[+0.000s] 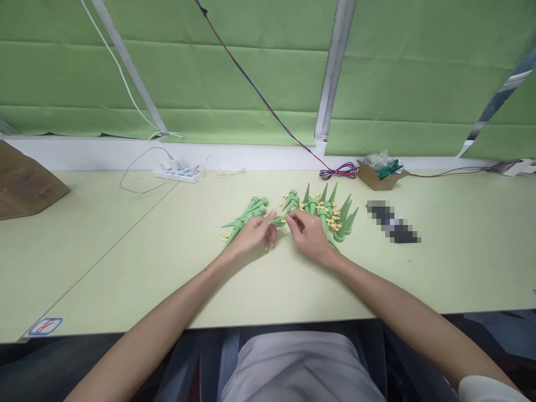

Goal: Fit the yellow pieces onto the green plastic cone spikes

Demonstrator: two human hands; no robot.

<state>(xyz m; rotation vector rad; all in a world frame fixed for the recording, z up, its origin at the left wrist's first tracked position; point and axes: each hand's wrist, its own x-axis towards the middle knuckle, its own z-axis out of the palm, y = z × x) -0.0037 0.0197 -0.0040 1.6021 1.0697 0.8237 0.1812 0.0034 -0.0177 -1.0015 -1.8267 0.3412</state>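
Left hand: the left hand (pixel 254 233) rests on the table, fingers curled loosely inward, thumb and forefinger pinched on one end of a green spike (pixel 280 220).
Right hand: the right hand (pixel 307 231) lies just beside the left, knuckles up, its fingertips closed on the other end of the same green spike; whether it also grips one of the small yellow parts I cannot tell.
Held piece: the green spike sits between the two hands, lying roughly level, touching both.
Beyond the left hand: a small heap of green spikes (pixel 247 216) lies just past the left fingers, points aimed toward the left wrist side, with a few yellow bits at its near edge.
Beyond the right hand: a larger pile of spikes (pixel 330 209) mixed with little yellow caps (pixel 334 223) lies against the back of the right hand, many points standing up.
Right of the right hand: a dark blurred object (pixel 393 223), well apart.
Far side, past the hands: a cardboard tray (pixel 379 177) with green and clear pieces, coiled coloured wires (pixel 335 171) beside it.
Far left: a white power strip (pixel 180 174) with cables, and a brown box (pixel 25 184) at the table's (pixel 104 262) edge.
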